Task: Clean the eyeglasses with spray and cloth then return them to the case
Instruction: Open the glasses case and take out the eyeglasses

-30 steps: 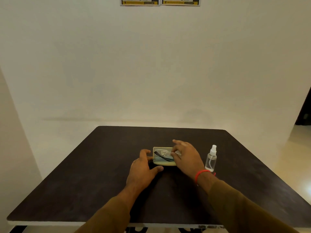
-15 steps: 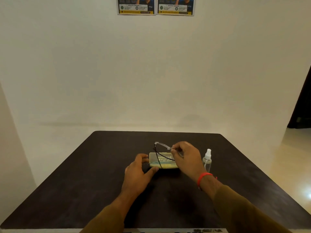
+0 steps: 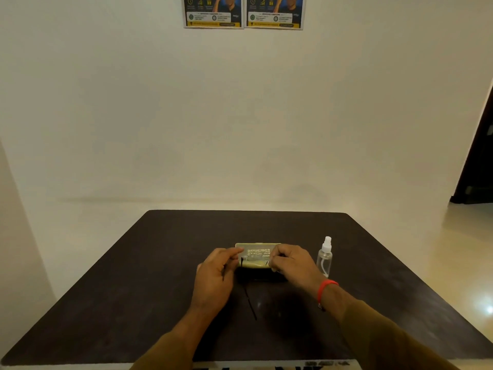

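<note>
The eyeglasses (image 3: 250, 302), with a thin black frame and clear lenses, are held just in front of the open case (image 3: 257, 245). My left hand (image 3: 213, 276) pinches their left end and my right hand (image 3: 290, 265) pinches their right end. One black temple hangs unfolded toward me over the table. The case is pale yellow-green and lies flat at the table's middle, with printed lettering showing inside; I cannot make out a separate cloth. A small clear spray bottle (image 3: 324, 259) with a white nozzle stands upright just right of my right hand.
Everything rests on a dark square table (image 3: 160, 276) that stands against a plain cream wall. Two posters (image 3: 242, 12) hang high on that wall. A dark doorway (image 3: 477, 161) opens at the far right.
My right hand lifted the eyeglasses out of the case and brought them nearer to me. My left hand left the case and took the glasses' left end. One temple has swung open.
</note>
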